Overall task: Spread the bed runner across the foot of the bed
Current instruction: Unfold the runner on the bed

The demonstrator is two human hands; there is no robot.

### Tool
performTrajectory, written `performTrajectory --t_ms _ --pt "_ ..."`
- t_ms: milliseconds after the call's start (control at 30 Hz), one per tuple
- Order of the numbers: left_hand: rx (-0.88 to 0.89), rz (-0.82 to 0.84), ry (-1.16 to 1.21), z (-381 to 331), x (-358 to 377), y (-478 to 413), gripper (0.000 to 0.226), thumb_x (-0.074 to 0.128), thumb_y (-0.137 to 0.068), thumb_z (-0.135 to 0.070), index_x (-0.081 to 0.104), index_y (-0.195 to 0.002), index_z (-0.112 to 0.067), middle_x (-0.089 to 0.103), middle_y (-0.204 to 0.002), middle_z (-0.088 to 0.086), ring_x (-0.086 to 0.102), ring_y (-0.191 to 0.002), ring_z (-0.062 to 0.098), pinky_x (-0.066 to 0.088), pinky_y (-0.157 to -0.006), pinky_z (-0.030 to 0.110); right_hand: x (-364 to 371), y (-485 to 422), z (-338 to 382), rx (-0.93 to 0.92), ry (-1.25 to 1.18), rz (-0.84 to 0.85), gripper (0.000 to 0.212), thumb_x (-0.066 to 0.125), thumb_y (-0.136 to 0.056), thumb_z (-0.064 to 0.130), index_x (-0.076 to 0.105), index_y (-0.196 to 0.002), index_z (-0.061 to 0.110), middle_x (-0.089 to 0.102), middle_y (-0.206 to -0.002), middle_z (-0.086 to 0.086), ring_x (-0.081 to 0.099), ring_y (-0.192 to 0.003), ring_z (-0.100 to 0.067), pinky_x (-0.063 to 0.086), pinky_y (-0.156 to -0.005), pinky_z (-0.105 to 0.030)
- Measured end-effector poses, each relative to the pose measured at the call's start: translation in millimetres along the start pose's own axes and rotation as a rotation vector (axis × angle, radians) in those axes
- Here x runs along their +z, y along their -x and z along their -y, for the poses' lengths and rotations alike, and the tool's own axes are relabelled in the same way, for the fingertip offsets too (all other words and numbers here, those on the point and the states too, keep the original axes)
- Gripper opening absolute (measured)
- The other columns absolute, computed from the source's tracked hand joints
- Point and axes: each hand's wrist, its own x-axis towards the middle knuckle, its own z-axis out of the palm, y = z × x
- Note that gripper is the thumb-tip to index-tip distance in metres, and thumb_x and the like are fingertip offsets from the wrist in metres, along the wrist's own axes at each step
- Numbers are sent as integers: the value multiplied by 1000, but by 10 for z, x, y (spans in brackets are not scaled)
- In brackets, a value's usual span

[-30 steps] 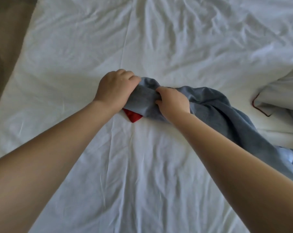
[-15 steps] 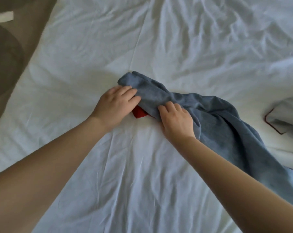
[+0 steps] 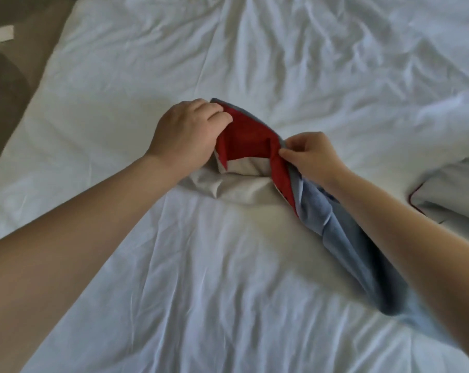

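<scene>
Mid-bed, slightly right of centre: blue-grey fabric bed runner [image 3: 335,238] with red lining and a pale underside, bunched, not spread. Its far end is opened so the red face shows. The rest trails as a rumpled band toward the near right, passing under the right forearm.

Left hand [image 3: 186,135]: fingers curled over the far-left edge of the red lining, gripping it. Right hand [image 3: 311,154]: thumb and fingertips pinch the runner's right edge where red meets blue, the other fingers curled in.

Runner rests on the white-sheeted bed [image 3: 201,292], which is heavily wrinkled.

Right edge of scene: white pillow with red piping [image 3: 448,189], well apart from the hands.

Far left: brown floor [image 3: 39,36] with a small white slip [image 3: 0,34] lying on it.
</scene>
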Motion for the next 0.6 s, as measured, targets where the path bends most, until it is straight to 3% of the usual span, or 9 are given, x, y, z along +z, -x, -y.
performTrajectory --t_ms 100,200,300,367,467,533,600 --pt "-105 226 11 -78 92 -84 31 50 -81 -7 64 -109 -12 66 -103 9 60 -92 34 49 -74 45 49 -157 -148 116 259 3 15 59 -88 23 70 -91 14 68 -92 -5 62 -85 -22 43 -66 -29" --pt "-147 280 6 -166 147 -143 28 47 -85 -18 64 -107 -14 66 -102 6 60 -91 30 48 -73 42 172 -137 -116 165 361 -100 20 55 -91 23 62 -108 17 63 -109 -4 61 -97 -26 43 -70 -29" --pt "-121 276 31 -232 113 -231 41 56 -79 -44 64 -108 -16 65 -103 3 60 -93 27 49 -75 40 245 -31 79 -22 400 -290 18 49 -88 13 57 -104 17 58 -109 -5 57 -95 -28 45 -70 -34" --pt "-38 341 3 -263 104 -262 51 63 -71 -52 63 -109 -18 64 -106 3 59 -97 27 49 -79 40 292 43 158 -194 456 -280 23 49 -86 12 58 -107 15 58 -107 -6 54 -96 -28 43 -69 -35" --pt "21 488 -46 -250 166 -220 59 68 -66 -52 61 -116 -20 62 -116 2 57 -109 24 46 -90 39 382 131 153 -382 690 -173 25 50 -88 22 58 -111 14 54 -110 -7 51 -98 -29 33 -68 -34" --pt "8 571 -65 -201 227 -137 58 69 -68 -45 59 -120 -21 60 -121 2 55 -114 23 44 -95 38 422 144 84 -362 787 -109 25 52 -89 24 55 -112 14 50 -115 -7 50 -99 -28 31 -67 -33" --pt "-20 602 -80 -145 268 -40 46 64 -76 -24 56 -121 -19 60 -120 3 56 -112 25 49 -88 40 437 140 23 -286 775 -99 25 53 -89 19 51 -113 13 49 -115 -7 52 -96 -27 31 -64 -33"
